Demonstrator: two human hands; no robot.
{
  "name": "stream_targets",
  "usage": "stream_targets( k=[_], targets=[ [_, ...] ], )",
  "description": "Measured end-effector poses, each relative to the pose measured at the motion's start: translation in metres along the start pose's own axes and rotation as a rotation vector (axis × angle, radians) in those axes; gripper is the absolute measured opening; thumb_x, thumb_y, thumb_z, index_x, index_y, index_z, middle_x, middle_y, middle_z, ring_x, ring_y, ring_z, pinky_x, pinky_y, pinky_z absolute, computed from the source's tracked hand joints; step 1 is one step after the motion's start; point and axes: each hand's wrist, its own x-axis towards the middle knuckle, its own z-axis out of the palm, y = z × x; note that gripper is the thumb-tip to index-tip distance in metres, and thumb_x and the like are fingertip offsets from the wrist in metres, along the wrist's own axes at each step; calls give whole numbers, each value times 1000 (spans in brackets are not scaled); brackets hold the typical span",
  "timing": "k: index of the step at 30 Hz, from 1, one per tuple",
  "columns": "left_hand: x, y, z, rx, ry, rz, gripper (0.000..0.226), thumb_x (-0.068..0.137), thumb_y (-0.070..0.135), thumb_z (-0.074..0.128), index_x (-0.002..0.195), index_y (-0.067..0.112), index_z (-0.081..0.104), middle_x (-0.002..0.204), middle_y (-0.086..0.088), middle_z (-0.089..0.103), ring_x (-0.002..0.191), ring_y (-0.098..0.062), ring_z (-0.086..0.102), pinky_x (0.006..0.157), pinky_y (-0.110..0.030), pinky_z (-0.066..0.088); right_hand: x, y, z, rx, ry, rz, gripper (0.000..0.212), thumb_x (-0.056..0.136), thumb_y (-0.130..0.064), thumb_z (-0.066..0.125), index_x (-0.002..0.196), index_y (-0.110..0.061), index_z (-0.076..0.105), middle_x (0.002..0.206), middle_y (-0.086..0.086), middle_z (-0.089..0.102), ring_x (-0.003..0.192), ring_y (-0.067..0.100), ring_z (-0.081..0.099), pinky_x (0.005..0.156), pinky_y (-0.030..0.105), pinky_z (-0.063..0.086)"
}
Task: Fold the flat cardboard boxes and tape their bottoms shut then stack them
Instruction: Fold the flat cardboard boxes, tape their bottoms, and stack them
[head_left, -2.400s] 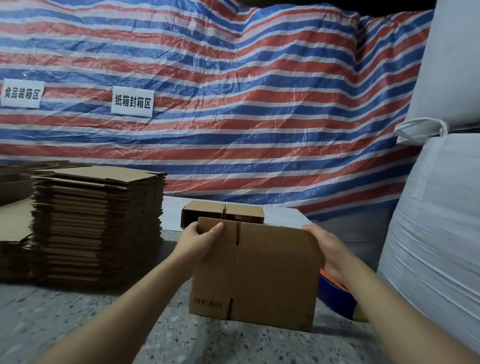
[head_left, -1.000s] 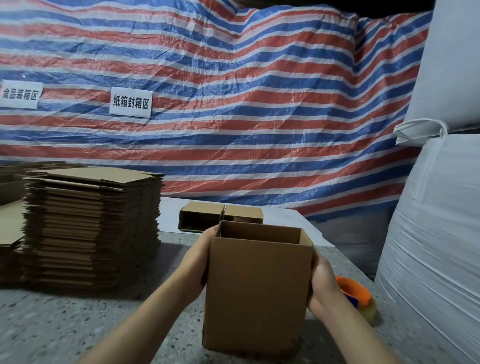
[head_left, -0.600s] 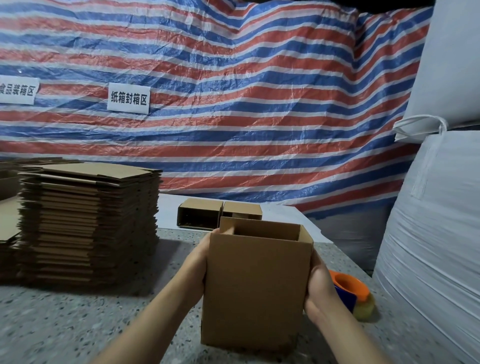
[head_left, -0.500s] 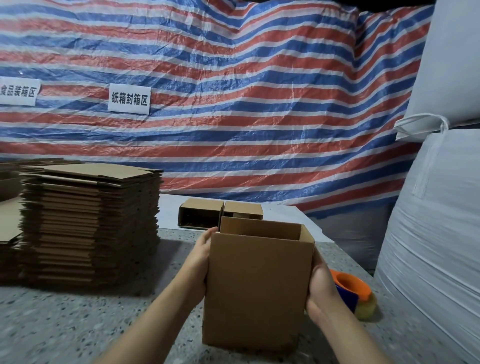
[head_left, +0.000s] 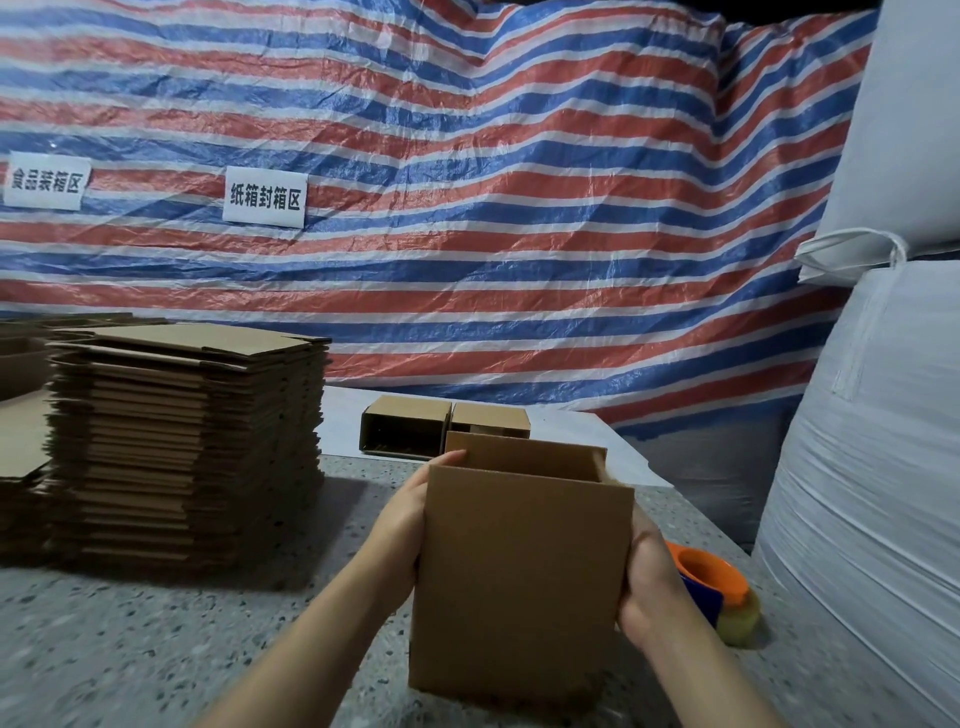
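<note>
Box (head_left: 519, 587) upright, open top | L hand (head_left: 402, 525) + R hand (head_left: 649, 587) clasp sides

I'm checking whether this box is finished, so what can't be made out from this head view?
- Bottom of the held box: faces the table, so taping is hidden.
- Right hand grip: fingers hidden behind the box.
- Tape dispenser: partly behind that hand.
- Left hand fingertips: hidden behind the box edge.

On the bench (head_left: 156, 649) are one upright open box (head_left: 524, 587) between two hands, left (head_left: 402, 525) and right (head_left: 649, 587), two folded boxes (head_left: 447, 431) behind it, one tall stack of flat cartons (head_left: 187, 447), one tape dispenser (head_left: 717, 587), with two paper signs (head_left: 265, 197) on the tarp.
</note>
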Motion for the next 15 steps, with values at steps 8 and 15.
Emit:
stream_targets(
  k=[8, 15],
  targets=[
    [4, -1, -4, 11, -4, -51, 10, 96, 18, 59, 99, 12, 68, 74, -8, 73, 59, -18, 70, 49, -28, 55, 4, -10, -1, -88, -37, -12, 20, 103, -31, 50, 109, -23, 68, 87, 10, 77, 71, 25, 76, 56, 39, 60],
    [2, -3, -13, 21, -36, 0, 22, 95, 22, 62, 107, 5, 67, 83, -15, 72, 66, -22, 68, 56, -31, 56, -2, -7, 0, -74, 29, -142, 25, 100, -38, 53, 113, -26, 70, 106, 14, 76, 88, 31, 76, 64, 42, 61]
  ],
)
